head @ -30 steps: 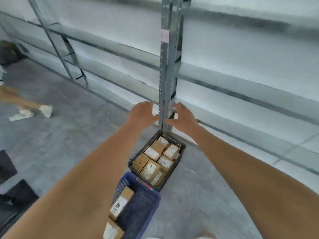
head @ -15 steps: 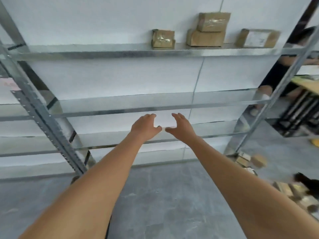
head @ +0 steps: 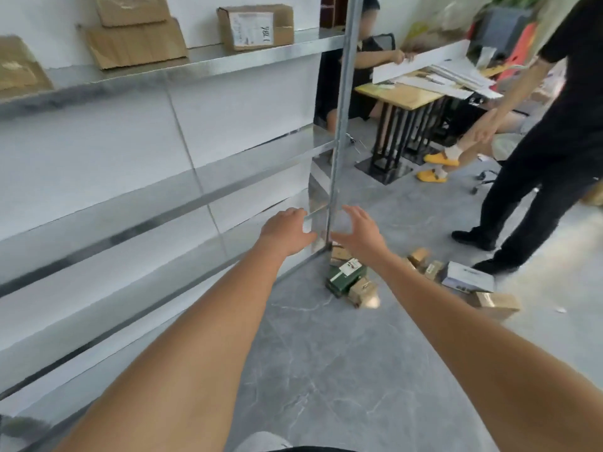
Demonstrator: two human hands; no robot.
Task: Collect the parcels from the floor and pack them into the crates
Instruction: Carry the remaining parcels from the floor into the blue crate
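Since before, your view has swung right to the parcels on the floor; your left hand and right hand reach out empty, fingers spread.

Both bare arms reach straight out ahead, forearms nearly parallel. The left hand and the right hand hang side by side in the air, palms down, fingers loosely spread, thumbs pointing toward each other, holding nothing.

No sleeves are seen: both forearms are bare to the frame edge. No watch, rings or gloves are worn on left hand or right hand.
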